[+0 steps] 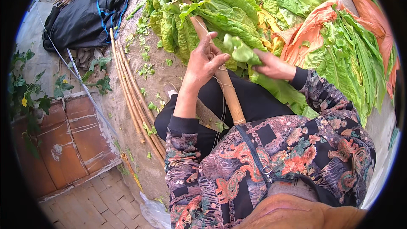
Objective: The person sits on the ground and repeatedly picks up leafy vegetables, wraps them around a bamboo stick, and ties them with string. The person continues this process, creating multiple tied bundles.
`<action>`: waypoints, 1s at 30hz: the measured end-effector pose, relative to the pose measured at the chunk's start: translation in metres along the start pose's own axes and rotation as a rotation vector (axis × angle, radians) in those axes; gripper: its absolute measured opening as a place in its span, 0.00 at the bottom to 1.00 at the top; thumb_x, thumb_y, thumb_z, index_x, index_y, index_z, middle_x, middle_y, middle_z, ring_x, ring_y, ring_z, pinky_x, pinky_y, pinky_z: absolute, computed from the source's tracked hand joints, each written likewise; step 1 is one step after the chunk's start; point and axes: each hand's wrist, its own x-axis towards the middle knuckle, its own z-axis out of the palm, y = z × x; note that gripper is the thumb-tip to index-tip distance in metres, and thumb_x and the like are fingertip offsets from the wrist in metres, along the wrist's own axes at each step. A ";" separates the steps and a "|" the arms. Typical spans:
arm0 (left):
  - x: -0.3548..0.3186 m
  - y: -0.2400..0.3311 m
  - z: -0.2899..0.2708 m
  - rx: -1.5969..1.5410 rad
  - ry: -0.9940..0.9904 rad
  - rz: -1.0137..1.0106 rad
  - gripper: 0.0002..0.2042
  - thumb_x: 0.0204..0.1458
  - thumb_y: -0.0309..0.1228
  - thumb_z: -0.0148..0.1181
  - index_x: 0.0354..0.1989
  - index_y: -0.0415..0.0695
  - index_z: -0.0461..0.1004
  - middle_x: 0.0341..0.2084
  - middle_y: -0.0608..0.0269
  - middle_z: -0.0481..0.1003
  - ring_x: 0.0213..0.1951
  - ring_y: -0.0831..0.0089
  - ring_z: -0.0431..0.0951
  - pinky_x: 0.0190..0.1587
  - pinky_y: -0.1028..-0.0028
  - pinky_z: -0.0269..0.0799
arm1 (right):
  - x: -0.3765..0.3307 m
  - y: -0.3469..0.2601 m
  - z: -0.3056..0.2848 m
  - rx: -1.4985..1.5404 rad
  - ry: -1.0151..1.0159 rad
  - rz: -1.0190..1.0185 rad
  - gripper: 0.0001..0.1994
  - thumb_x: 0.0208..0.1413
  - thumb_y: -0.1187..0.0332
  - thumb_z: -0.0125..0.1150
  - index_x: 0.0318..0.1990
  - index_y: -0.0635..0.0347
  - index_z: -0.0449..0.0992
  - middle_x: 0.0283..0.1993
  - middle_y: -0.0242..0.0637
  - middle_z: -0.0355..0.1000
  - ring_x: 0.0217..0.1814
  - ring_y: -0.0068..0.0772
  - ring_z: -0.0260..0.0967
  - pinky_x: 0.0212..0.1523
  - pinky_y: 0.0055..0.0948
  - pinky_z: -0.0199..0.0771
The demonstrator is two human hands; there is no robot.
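Bamboo pole (227, 91) lay slanted across the person's lap, its lower end near the patterned jacket (271, 161) and its upper end running up under the green leaves. A thin string (222, 110) hung down beside the pole, just below the left hand. The left hand (204, 61) rested against the pole with its fingers spread and partly curled around it, the thumb pointing toward the right hand. The right hand (273, 65) was closed on a folded green leaf (241, 51), gripping it at the stalk end and holding it just beside the pole, close to the left fingertips. Under both hands were the black trousers (254, 99).

To the left of the left hand, a bundle of thinner bamboo sticks (135, 97) lay on the bare ground with torn leaf scraps (144, 55) scattered about them. Beyond the hands sat a large heap of green leaves (237, 4), some yellowed, with more leaves (352, 63) piled to the right of the right hand on an orange sheet (309, 29). Farther left of the heap lay a dark bundle of cloth (85, 15).
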 end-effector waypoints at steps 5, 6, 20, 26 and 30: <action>-0.026 -0.006 -0.024 0.428 0.177 0.054 0.08 0.55 0.25 0.52 0.39 0.37 0.75 0.14 0.68 0.67 0.20 0.83 0.68 0.24 0.79 0.64 | 0.074 0.032 -0.014 -0.390 -0.279 0.047 0.17 0.46 0.71 0.58 0.45 0.66 0.67 0.38 0.57 0.71 0.43 0.56 0.70 0.43 0.44 0.69; -0.026 -0.005 -0.027 0.506 0.168 0.083 0.08 0.56 0.25 0.51 0.36 0.36 0.76 0.12 0.71 0.64 0.18 0.85 0.65 0.22 0.80 0.62 | 0.090 0.042 -0.008 -0.457 -0.378 -0.014 0.17 0.45 0.70 0.58 0.45 0.66 0.68 0.38 0.57 0.71 0.42 0.57 0.69 0.42 0.46 0.69; 0.112 -0.041 -0.130 0.514 -0.057 -0.206 0.10 0.49 0.29 0.58 0.36 0.37 0.77 0.24 0.52 0.78 0.24 0.68 0.76 0.31 0.66 0.71 | 0.161 0.001 0.009 0.026 -0.271 -0.111 0.12 0.48 0.69 0.58 0.38 0.69 0.75 0.33 0.47 0.76 0.36 0.33 0.72 0.40 0.35 0.70; 0.065 0.038 -0.011 1.285 0.211 0.115 0.09 0.50 0.34 0.56 0.25 0.42 0.77 0.24 0.44 0.74 0.29 0.47 0.74 0.31 0.56 0.69 | 0.207 0.010 0.050 0.453 0.426 0.037 0.20 0.58 0.60 0.50 0.52 0.67 0.68 0.49 0.48 0.71 0.47 0.31 0.66 0.52 0.31 0.66; 0.079 0.011 0.029 0.058 0.462 0.036 0.12 0.57 0.28 0.52 0.32 0.27 0.74 0.25 0.59 0.76 0.28 0.79 0.71 0.32 0.78 0.68 | 0.181 0.001 0.057 1.458 0.313 -0.020 0.15 0.58 0.65 0.52 0.49 0.63 0.70 0.46 0.43 0.70 0.46 0.32 0.66 0.49 0.34 0.68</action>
